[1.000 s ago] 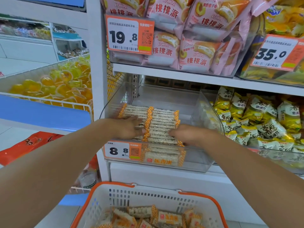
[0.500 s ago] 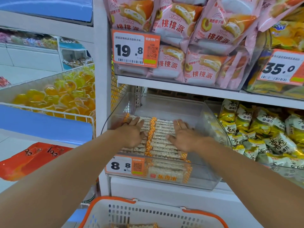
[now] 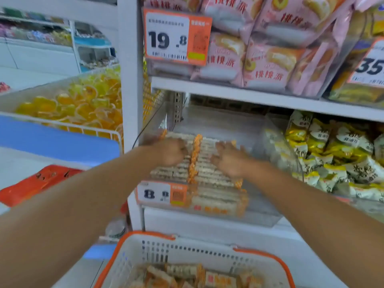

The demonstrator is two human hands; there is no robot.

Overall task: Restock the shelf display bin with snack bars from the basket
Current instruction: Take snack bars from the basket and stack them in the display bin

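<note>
The bars (image 3: 199, 171) lie in flat rows inside the clear bin (image 3: 268, 217) on the lower shelf, stacked in two columns whose orange crimped ends meet in a seam down the middle. The left hand (image 3: 169, 151) rests palm down on the left column and the right hand (image 3: 230, 159) on the right column, one on each side of that seam. The frame is blurred, so the grip of either hand is hard to read; both seem to lie flat on the wrappers with the fingers pointing to the bin's back, and neither clearly lifts a bar. The back of the bin, beyond the fingertips, shows bare clear floor.

On the bin's front wall hangs a price tag (image 3: 162, 193) reading 8.8. Right of the bin, touching its side wall, a second clear tub holds yellow packs (image 3: 332, 154). Above the bin, on the next shelf (image 3: 249, 96), pink pie bags (image 3: 268, 65) sit behind a 19.8 tag (image 3: 176, 36). Left of the bin, past the white upright (image 3: 129, 80), a wire tray holds yellow jelly cups (image 3: 83, 104), with red bags (image 3: 37, 181) lower down.

Below the bin, nearest the camera, the white basket (image 3: 187, 252) with orange rim holds more bars (image 3: 195, 275) in a loose heap.
</note>
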